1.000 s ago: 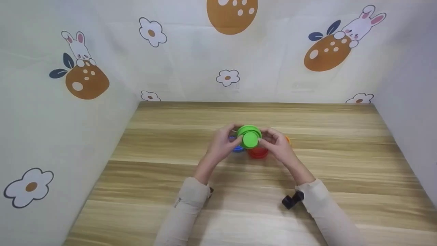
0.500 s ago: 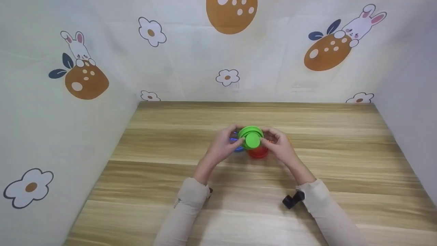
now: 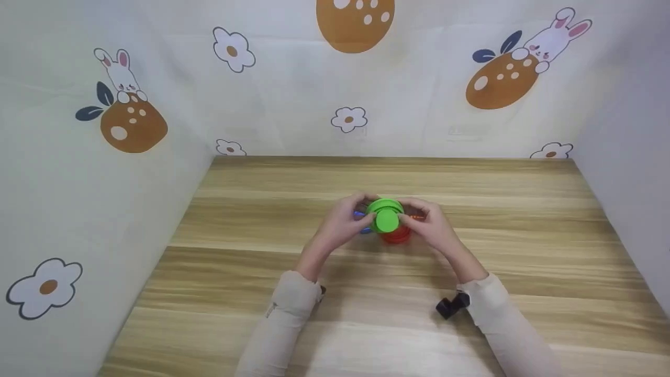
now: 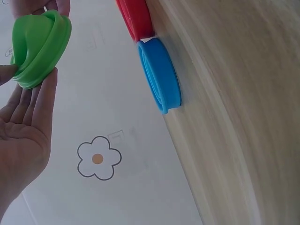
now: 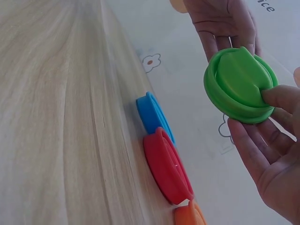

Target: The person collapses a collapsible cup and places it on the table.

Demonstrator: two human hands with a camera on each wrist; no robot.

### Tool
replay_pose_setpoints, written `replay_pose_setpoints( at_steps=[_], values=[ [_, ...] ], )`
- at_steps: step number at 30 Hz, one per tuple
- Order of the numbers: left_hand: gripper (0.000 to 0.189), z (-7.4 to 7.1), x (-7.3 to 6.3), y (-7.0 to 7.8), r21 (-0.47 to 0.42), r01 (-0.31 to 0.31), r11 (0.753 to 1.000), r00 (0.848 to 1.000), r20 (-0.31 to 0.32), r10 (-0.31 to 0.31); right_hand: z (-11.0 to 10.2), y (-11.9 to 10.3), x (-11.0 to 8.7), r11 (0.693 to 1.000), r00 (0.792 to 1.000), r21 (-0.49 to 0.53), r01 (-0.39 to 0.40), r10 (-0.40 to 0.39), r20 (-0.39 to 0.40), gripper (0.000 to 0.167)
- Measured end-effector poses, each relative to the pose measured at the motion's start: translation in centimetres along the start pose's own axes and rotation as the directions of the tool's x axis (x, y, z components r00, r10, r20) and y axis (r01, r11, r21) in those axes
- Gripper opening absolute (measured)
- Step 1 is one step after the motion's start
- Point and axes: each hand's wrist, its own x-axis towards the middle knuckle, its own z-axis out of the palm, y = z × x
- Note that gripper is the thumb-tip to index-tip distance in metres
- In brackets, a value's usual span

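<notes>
Between my two hands, raised off the table, is a round green collapsible cup (image 3: 387, 220) of soft ridged plastic, partly folded and dented on one side. My left hand (image 3: 343, 222) grips its left rim, thumb on the near face and fingers behind. On the opposite side my right hand (image 3: 433, 226) pinches the rim in the same way. Below it on the table sit a blue flat folded cup (image 4: 161, 77), a red one (image 5: 167, 166) and an orange one (image 5: 190, 215), close together in a row. From the head they are partly hidden by the green cup and hands.
The wood-grain table (image 3: 387, 324) reaches back to a pale wall (image 3: 293, 94) printed with rabbits, fruit and flowers. Side walls stand left and right. A black wrist camera (image 3: 451, 305) juts from the right sleeve.
The green cup has shifted slightly toward me and a touch right, with both hands moving along. Both hands keep their hold; the folded cups on the table stay where they were.
</notes>
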Motion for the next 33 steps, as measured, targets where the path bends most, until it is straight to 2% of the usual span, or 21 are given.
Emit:
replay_pose_setpoints(
  at_steps=[10,16,21,33],
  values=[
    [0.031,0.18,0.11,0.29,0.026,-0.017,1.000,0.998,-0.052,0.018,0.25,0.04,-0.13,0.994,0.999,0.102,-0.033,0.033,0.009,0.038],
    [0.032,0.18,0.13,0.23,-0.009,-0.020,1.000,0.996,-0.089,0.019,0.32,0.15,-0.07,0.989,0.999,0.147,-0.031,0.027,0.028,0.042],
    [0.031,0.17,0.14,0.27,-0.029,-0.032,0.999,0.992,-0.122,0.028,0.27,0.11,-0.08,0.978,0.998,0.203,-0.048,0.039,0.049,0.045],
    [0.030,0.38,0.26,0.44,-0.003,-0.033,0.999,0.984,-0.176,0.032,0.25,0.16,0.01,0.952,0.993,0.286,-0.108,0.089,0.081,0.051]
  ],
)
